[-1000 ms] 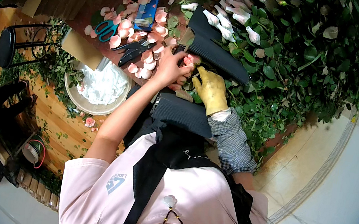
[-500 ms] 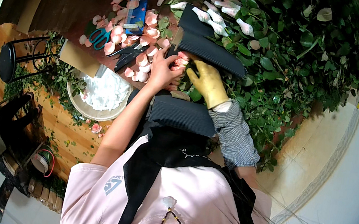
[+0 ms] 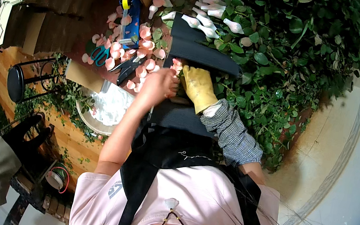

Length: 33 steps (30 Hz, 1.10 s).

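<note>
Pink roses (image 3: 176, 65) show between my two hands, partly covered by them. My right hand (image 3: 199, 88), in a yellow glove with a checked sleeve, is closed against the roses from the right; the stem is hidden. My bare left hand (image 3: 160, 87) is just left of and nearer than the blooms, its fingers bent and smeared by motion. Under and around the hands lies black corrugated wrapping, with a far flap (image 3: 205, 54) and a near flap (image 3: 181, 118). Loose pink petals (image 3: 141, 72) lie left of my left hand, beside black-handled shears (image 3: 128, 71).
A blue tape dispenser (image 3: 131, 24) and teal-handled scissors (image 3: 100, 56) sit at the left. White-sleeved rosebuds (image 3: 208, 23) lie beyond the wrapping. Leafy stems (image 3: 280, 76) heap up at the right. Below the table's left edge stands a tub of white pieces (image 3: 105, 108); stacked cardboard (image 3: 54, 12) is farther left.
My left hand has drawn back toward me from the roses and blurred. My gloved right hand has gone from spread fingers to closed at the roses. The whole view has shifted slightly.
</note>
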Each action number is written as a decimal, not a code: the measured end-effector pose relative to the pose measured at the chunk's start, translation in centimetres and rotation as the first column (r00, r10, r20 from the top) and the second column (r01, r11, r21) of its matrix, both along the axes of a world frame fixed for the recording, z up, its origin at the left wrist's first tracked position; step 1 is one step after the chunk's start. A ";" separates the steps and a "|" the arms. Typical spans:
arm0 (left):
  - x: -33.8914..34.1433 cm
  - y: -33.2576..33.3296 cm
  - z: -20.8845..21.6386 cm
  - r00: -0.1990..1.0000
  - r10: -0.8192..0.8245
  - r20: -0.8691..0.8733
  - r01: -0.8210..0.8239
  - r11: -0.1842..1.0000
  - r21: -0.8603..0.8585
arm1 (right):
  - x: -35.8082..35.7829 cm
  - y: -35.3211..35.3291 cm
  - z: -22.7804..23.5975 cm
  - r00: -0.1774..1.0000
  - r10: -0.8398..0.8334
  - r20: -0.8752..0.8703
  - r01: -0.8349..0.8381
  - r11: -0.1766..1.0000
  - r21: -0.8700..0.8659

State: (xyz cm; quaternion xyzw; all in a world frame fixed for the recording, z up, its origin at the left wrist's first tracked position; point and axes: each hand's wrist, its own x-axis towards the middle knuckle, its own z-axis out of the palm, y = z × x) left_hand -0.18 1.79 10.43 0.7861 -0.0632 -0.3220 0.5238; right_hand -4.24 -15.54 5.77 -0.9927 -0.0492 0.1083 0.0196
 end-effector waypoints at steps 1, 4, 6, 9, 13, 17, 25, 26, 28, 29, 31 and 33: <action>-0.9 -0.8 -2.1 0.885 -0.288 0.366 0.215 0.950 0.228 | 0.1 -0.2 -0.2 1.000 -0.002 0.020 0.003 1.000 -0.023; -4.5 -3.8 -3.9 0.666 -0.604 0.437 0.197 0.708 0.678 | -0.7 -1.9 3.4 0.999 -0.036 -0.031 0.045 0.920 0.390; -4.9 -4.7 -5.0 0.653 -0.619 0.436 0.148 0.669 0.728 | -0.9 -3.2 5.9 0.992 -0.059 -0.114 0.126 0.601 0.789; -4.7 -4.9 -4.5 0.594 -0.638 0.490 0.089 0.657 0.748 | -1.8 -5.4 10.4 0.972 -0.209 -0.104 0.135 0.141 0.981; -5.9 -6.7 -2.5 0.597 -0.724 0.345 0.061 0.470 0.881 | -1.4 -9.6 8.3 0.740 -0.667 -0.092 0.581 0.564 0.587; -6.5 -8.4 -7.1 0.574 -0.760 0.306 0.112 0.443 0.889 | -1.8 -10.9 7.7 0.722 -0.587 -0.367 0.623 0.320 0.713; -6.1 -7.7 -5.9 0.598 -0.717 0.358 0.115 0.518 0.847 | -5.1 -11.9 13.0 0.833 -0.553 0.016 -0.124 -0.159 0.980; -6.0 -7.7 -5.5 0.623 -0.712 0.324 0.133 0.505 0.853 | -5.8 -13.1 13.4 0.868 -0.496 -0.018 -0.048 -0.119 0.992; -5.6 -8.0 -2.6 0.631 -0.728 0.268 0.185 0.476 0.860 | -7.1 -14.3 12.7 0.973 -0.226 -0.041 -0.037 -0.329 0.943; -5.3 -7.6 -2.1 0.650 -0.716 0.257 0.181 0.474 0.862 | -6.0 -14.1 12.7 0.985 -0.027 -0.168 0.154 -0.282 0.947; -5.7 -6.6 -1.8 0.655 -0.705 0.271 0.177 0.492 0.852 | -3.1 -13.1 12.6 0.840 0.330 -0.430 0.476 -0.068 0.877; -6.2 -5.6 -1.9 0.649 -0.706 0.285 0.180 0.506 0.844 | -0.4 -8.9 10.4 0.902 0.243 -0.356 0.223 0.444 0.868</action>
